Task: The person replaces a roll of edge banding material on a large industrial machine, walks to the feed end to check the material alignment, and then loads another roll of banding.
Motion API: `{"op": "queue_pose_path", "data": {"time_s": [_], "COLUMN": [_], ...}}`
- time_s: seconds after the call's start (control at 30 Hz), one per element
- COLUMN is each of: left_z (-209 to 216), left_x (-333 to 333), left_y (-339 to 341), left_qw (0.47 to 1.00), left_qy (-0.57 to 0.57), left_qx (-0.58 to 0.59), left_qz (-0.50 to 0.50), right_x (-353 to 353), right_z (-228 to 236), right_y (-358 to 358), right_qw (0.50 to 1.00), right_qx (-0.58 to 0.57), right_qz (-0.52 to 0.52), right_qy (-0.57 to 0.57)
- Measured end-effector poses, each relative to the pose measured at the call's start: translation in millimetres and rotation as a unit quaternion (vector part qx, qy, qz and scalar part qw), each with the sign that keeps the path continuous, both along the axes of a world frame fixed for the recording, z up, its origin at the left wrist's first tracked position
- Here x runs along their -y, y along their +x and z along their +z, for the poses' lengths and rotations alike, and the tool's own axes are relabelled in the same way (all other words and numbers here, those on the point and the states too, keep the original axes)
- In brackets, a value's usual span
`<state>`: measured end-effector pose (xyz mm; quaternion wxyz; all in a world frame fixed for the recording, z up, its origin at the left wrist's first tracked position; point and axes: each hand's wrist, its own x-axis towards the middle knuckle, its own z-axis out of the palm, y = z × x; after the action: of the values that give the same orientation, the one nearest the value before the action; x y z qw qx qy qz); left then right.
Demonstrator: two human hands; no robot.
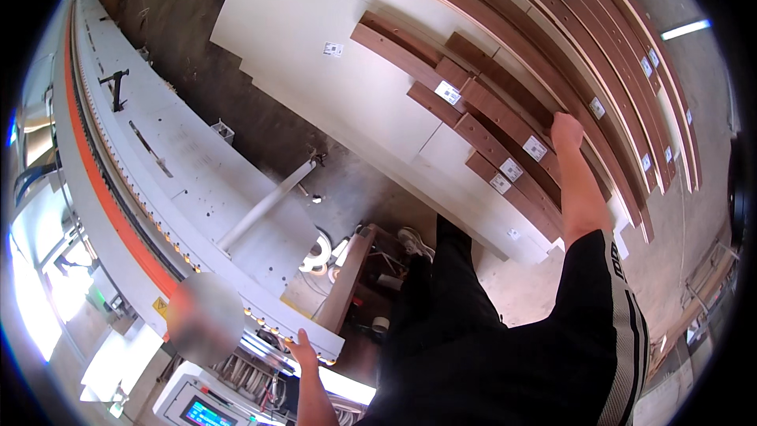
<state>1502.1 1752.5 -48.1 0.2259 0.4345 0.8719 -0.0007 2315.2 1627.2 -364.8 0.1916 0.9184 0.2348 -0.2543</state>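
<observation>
My right hand [565, 131] reaches out over a stack of long dark brown wood strips [505, 122] with white labels and closes on the end of one strip. My left hand [302, 345] rests low on the near end of a long white machine [181, 181], fingers apart, holding nothing. My dark trousers and one shoe [414, 241] show between the two hands.
Large white panels [315, 39] lie under and beside the brown strips. An orange band and a row of rollers run along the machine's edge. A small screen [203, 412] sits at the bottom. A white support arm [264, 205] juts from the machine over the dusty floor.
</observation>
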Motion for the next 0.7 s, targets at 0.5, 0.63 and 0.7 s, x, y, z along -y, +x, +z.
{"op": "queue_pose_path", "data": {"time_s": [0.5,0.63,0.7], "left_z": [-8,15,2], "left_x": [14,4,27], "left_y": [-17,-8,-20], "left_qw": [0.999,0.999,0.985], "left_qy": [0.032,-0.02,0.099], "left_qx": [0.005,0.02,-0.11], "left_qz": [-0.007,0.026,-0.087], "right_x": [-53,-76,-89], "right_z": [223,295,330], "right_y": [-34,-95,-144], "right_qw": [0.973,0.963,0.939], "right_qx": [0.095,0.062,0.028], "right_qz": [0.17,0.227,0.296], "right_qy": [0.124,0.13,0.17]}}
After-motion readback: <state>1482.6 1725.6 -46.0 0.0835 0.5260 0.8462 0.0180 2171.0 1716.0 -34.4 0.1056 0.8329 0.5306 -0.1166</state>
